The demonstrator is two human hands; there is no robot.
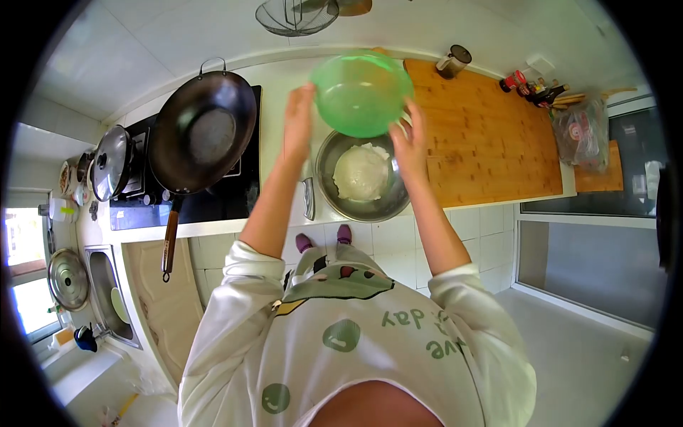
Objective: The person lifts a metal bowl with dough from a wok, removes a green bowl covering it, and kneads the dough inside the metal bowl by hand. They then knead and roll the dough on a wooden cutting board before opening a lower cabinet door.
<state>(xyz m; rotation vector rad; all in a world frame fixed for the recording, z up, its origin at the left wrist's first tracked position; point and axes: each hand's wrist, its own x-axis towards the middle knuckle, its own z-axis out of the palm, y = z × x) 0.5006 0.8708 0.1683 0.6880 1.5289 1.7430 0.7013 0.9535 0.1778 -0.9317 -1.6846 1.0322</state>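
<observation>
A translucent green plastic bowl (359, 92) is held up between my two hands, above the far side of a steel mixing bowl (327, 192). My left hand (299, 121), somewhat blurred, grips the green bowl's left edge. On the opposite side, the fingers of my right hand (410, 139) close on its lower right rim. Inside the steel bowl sits a rounded lump of pale dough (361, 173), rough along its edges. A knife with a grey handle (308, 198) lies on the counter left of the steel bowl, its blade partly hidden by my left forearm.
A large wok (206, 132) rests on the black stove (245, 188) at left, its handle jutting past the counter edge. Beside it stands a lidded pan (112, 164). To the right lies a wooden board (491, 142), with a jug (453, 61) behind it and several bottles (548, 94) beyond.
</observation>
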